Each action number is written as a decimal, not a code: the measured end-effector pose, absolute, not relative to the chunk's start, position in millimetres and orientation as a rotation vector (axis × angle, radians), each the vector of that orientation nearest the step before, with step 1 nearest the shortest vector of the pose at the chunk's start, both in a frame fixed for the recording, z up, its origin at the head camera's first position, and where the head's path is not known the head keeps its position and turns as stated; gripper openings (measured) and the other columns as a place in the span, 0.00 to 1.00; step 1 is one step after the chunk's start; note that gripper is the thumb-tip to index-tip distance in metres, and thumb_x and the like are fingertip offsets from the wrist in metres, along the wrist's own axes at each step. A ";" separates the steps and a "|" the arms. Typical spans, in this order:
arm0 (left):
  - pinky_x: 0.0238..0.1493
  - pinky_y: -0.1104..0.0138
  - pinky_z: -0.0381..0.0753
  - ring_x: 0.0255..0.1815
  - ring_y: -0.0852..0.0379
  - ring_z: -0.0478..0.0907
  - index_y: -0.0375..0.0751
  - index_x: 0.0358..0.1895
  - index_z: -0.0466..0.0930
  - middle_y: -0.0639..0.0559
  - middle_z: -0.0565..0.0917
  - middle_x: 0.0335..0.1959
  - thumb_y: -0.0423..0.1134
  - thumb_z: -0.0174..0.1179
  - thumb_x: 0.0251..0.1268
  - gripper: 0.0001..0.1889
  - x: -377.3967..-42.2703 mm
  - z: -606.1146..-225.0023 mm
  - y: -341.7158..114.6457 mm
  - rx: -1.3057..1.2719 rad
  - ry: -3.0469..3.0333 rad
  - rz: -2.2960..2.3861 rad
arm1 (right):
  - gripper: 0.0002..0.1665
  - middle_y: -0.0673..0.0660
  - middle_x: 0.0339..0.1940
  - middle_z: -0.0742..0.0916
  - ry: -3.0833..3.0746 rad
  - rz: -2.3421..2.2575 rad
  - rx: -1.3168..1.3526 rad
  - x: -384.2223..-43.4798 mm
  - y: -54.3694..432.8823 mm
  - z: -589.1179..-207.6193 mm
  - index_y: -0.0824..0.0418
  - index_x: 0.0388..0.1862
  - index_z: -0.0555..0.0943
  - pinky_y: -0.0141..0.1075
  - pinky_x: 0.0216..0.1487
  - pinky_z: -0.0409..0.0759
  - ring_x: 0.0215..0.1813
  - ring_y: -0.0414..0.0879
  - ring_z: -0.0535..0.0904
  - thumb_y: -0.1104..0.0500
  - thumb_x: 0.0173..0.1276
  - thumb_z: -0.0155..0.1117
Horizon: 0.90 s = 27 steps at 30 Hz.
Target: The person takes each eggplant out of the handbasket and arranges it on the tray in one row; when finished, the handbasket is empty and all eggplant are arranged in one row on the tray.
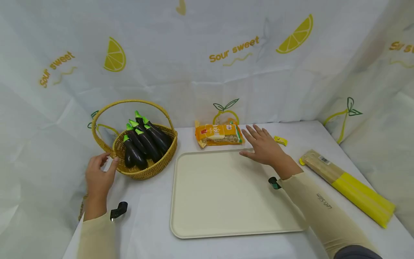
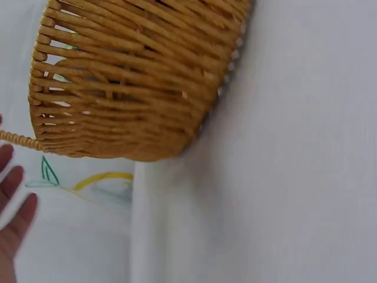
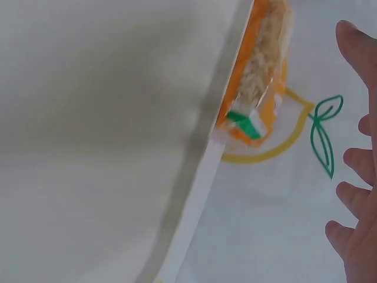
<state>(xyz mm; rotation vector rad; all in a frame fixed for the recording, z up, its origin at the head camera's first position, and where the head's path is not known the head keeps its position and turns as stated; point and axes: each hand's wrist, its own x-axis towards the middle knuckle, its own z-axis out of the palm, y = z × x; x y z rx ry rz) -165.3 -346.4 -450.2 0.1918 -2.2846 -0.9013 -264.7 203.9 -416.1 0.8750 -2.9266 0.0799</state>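
Standing on a white-covered table (image 1: pixel 145 219), a wicker basket (image 1: pixel 142 175) of eggplants (image 1: pixel 149 145) is met near the foot of its handle (image 1: pixel 132 101) by the left hand (image 1: pixel 100 177) — whether it is gripped cannot be told. The right hand (image 1: pixel 264 146), fingers spread and holding nothing, is seen above the far edge of a cream tray (image 1: pixel 223 194), just beside an orange packet (image 1: pixel 218 136).
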 end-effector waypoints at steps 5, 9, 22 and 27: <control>0.64 0.56 0.66 0.66 0.47 0.66 0.39 0.61 0.71 0.47 0.67 0.67 0.46 0.61 0.68 0.23 -173.0 -460.2 -340.9 0.494 -2.086 -1.564 | 0.52 0.62 0.78 0.54 -2.881 0.087 1.015 -274.5 152.9 -412.0 0.59 0.79 0.50 0.54 0.72 0.44 0.77 0.60 0.45 0.31 0.68 0.52; 0.51 0.68 0.74 0.58 0.51 0.71 0.41 0.52 0.71 0.46 0.70 0.61 0.36 0.63 0.66 0.15 -183.1 -468.7 -331.2 0.541 -1.602 -1.993 | 0.50 0.61 0.78 0.56 -2.838 0.132 1.158 -278.2 107.9 -404.3 0.58 0.79 0.51 0.51 0.73 0.46 0.77 0.59 0.47 0.31 0.69 0.51; 0.45 0.71 0.76 0.52 0.55 0.74 0.45 0.53 0.71 0.45 0.73 0.58 0.29 0.63 0.64 0.18 -182.4 -494.3 -325.3 0.539 -1.333 -2.216 | 0.44 0.55 0.73 0.68 -2.917 0.687 1.325 -290.2 -25.3 -392.6 0.57 0.77 0.58 0.45 0.69 0.60 0.72 0.50 0.62 0.36 0.71 0.55; 0.52 0.71 0.73 0.60 0.53 0.70 0.48 0.59 0.66 0.42 0.68 0.66 0.31 0.64 0.64 0.24 -183.8 -497.2 -332.1 0.485 -1.522 -2.181 | 0.38 0.54 0.65 0.77 -2.903 0.903 1.306 -301.4 -59.1 -399.9 0.60 0.74 0.63 0.40 0.64 0.68 0.64 0.46 0.72 0.44 0.73 0.57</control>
